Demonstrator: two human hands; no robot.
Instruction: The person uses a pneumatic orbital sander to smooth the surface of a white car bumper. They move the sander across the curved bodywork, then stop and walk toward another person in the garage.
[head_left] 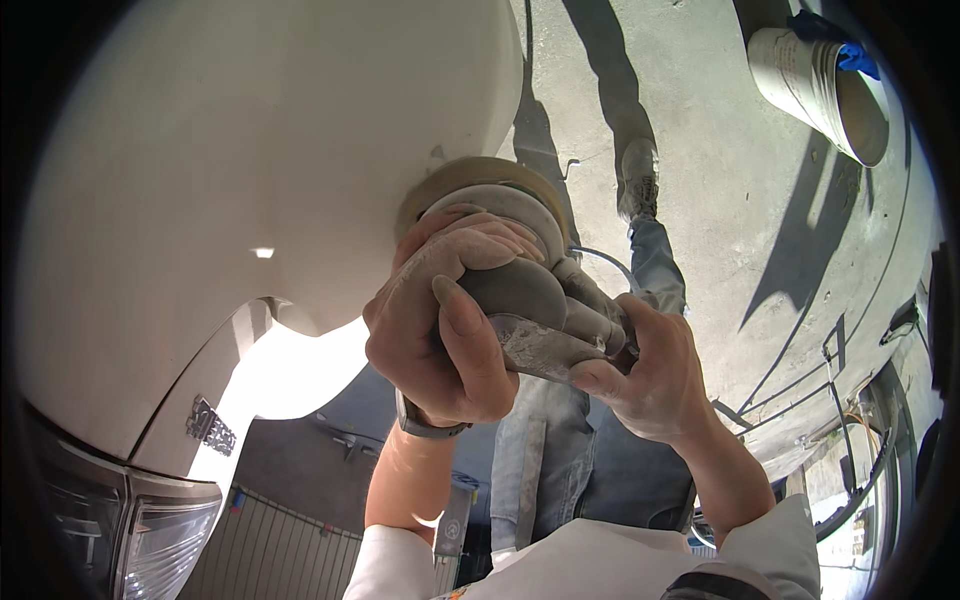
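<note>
A dusty grey orbital sander (518, 292) is held between my two hands. Its round pad (480, 172) overlaps the edge of a white car body panel (270, 150) and looks to be against it, though the contact face is hidden. My left hand (440, 320), with a watch at the wrist, wraps over the sander's head with the fingers curled around its top. At the tool's rear end, my right hand (648, 375) grips the handle, where a hose joins. Pale dust coats the sander and my fingers.
At the lower left sits a car lamp (165, 535), near a small badge (210, 426). A white bucket (800, 80) with a blue cloth (858, 60) lies at the upper right on the concrete floor (700, 110). A thin hose (608, 258) curves behind the sander.
</note>
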